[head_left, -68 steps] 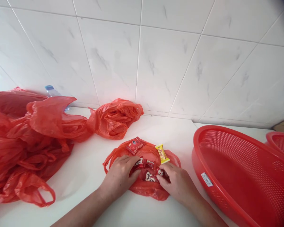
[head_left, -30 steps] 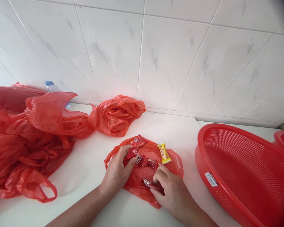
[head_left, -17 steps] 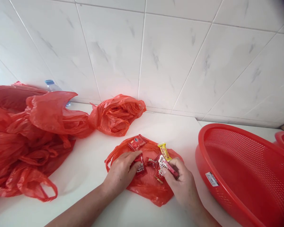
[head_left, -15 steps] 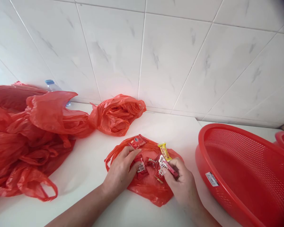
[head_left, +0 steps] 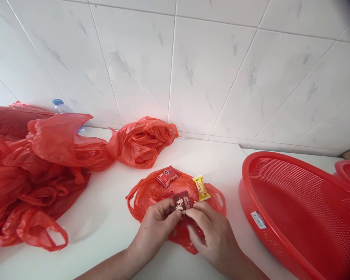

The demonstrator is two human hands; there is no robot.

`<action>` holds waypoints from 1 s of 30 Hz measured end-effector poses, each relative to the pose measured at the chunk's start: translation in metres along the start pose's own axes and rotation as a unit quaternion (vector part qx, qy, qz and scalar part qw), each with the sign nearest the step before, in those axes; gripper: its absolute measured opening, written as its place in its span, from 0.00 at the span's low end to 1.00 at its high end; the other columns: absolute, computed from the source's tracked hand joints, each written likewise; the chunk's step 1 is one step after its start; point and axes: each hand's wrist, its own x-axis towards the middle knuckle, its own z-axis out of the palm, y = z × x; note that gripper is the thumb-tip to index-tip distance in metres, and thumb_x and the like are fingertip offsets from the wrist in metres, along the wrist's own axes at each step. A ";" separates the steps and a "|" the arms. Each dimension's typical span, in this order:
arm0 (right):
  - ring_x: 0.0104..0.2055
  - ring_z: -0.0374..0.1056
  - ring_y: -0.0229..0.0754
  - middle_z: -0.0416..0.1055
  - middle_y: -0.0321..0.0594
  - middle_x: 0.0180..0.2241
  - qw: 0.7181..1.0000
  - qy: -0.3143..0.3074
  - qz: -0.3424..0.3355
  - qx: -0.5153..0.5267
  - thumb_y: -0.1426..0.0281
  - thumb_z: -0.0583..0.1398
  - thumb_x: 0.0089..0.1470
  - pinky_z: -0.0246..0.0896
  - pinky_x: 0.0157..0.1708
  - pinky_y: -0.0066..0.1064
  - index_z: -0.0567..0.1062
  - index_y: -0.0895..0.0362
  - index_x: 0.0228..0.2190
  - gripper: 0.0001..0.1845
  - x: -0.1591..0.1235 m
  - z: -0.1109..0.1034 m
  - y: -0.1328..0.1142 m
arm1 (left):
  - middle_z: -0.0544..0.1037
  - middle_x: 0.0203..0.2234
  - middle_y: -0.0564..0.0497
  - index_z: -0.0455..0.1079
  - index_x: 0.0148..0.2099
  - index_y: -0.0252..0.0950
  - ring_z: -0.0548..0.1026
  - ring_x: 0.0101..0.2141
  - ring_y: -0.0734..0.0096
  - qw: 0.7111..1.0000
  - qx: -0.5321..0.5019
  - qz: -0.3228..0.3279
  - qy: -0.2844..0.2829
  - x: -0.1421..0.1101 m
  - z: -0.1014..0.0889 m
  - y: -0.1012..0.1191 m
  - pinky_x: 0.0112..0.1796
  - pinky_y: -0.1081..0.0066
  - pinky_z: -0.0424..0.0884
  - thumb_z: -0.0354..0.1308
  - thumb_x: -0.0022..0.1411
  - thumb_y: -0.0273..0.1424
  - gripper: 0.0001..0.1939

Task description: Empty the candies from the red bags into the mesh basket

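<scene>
My left hand is closed, with thumb and fingers pinching a small dark red candy packet that has light printed characters. At the packet's lower right edge, the fingertips of my right hand also grip it; that thumb sits lower down. Both hands are over a flattened red plastic bag. On the bag's far part lie a red candy packet and, further right, a yellow wrapped candy. My hands mostly hide whatever lies on the middle of the bag.
Crumpled red plastic bags are heaped on the left, a bottle behind them. Another bunched red bag rests by the tiled wall. A red perforated basket stands at right on the white table.
My hands have come together over the bag. The dark red packet is now held up between them. The white-and-pink packet that my right hand held is out of sight.
</scene>
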 end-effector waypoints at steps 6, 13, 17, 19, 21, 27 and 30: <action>0.51 0.63 0.52 0.67 0.49 0.49 0.996 -0.012 0.024 -0.082 0.73 0.58 0.51 0.61 0.49 0.48 0.71 0.57 0.43 0.15 0.005 0.003 0.006 | 0.68 0.18 0.57 0.70 0.33 0.34 0.62 0.18 0.80 0.998 0.018 0.005 0.068 0.011 -0.014 -0.002 0.20 0.80 0.59 0.56 0.58 0.37 0.10; 0.60 0.55 0.55 0.71 0.43 0.48 0.992 -0.067 0.042 -0.102 0.72 0.61 0.50 0.50 0.57 0.52 0.75 0.53 0.36 0.09 0.000 0.017 0.009 | 0.68 0.17 0.58 0.68 0.30 0.35 0.62 0.18 0.79 0.996 0.034 0.003 0.084 0.013 -0.020 0.000 0.20 0.79 0.59 0.55 0.58 0.37 0.10; 0.59 0.57 0.54 0.71 0.43 0.48 0.992 -0.068 0.044 -0.098 0.72 0.62 0.50 0.49 0.57 0.53 0.75 0.52 0.37 0.10 -0.002 0.021 0.012 | 0.67 0.17 0.58 0.68 0.30 0.36 0.62 0.17 0.79 0.996 0.034 0.007 0.086 0.014 -0.020 -0.002 0.19 0.79 0.59 0.55 0.58 0.36 0.09; 0.57 0.58 0.54 0.71 0.43 0.47 0.992 -0.062 0.039 -0.098 0.73 0.61 0.50 0.50 0.57 0.52 0.75 0.53 0.36 0.09 -0.002 0.020 0.013 | 0.67 0.16 0.58 0.69 0.31 0.36 0.62 0.17 0.79 0.996 0.034 0.006 0.086 0.015 -0.020 -0.003 0.18 0.79 0.58 0.54 0.58 0.35 0.08; 0.54 0.61 0.53 0.72 0.43 0.42 0.993 -0.055 0.035 -0.099 0.75 0.60 0.50 0.52 0.56 0.52 0.74 0.54 0.33 0.07 0.001 0.018 0.012 | 0.67 0.15 0.58 0.69 0.31 0.36 0.61 0.17 0.79 0.995 0.034 0.006 0.088 0.015 -0.020 -0.004 0.18 0.79 0.57 0.54 0.58 0.34 0.08; 0.43 0.64 0.48 0.68 0.39 0.30 0.994 -0.056 0.024 -0.094 0.79 0.55 0.52 0.57 0.51 0.49 0.70 0.55 0.27 0.08 0.009 0.011 0.007 | 0.66 0.15 0.59 0.69 0.30 0.36 0.60 0.17 0.80 0.995 0.041 0.011 0.086 0.014 -0.020 -0.003 0.17 0.80 0.55 0.54 0.58 0.34 0.08; 0.41 0.64 0.45 0.66 0.38 0.30 0.995 -0.048 0.028 -0.078 0.83 0.53 0.50 0.57 0.50 0.48 0.66 0.55 0.25 0.11 0.008 0.011 0.006 | 0.66 0.16 0.59 0.69 0.31 0.35 0.61 0.17 0.80 0.996 0.042 0.013 0.083 0.014 -0.021 -0.004 0.18 0.80 0.56 0.54 0.59 0.35 0.09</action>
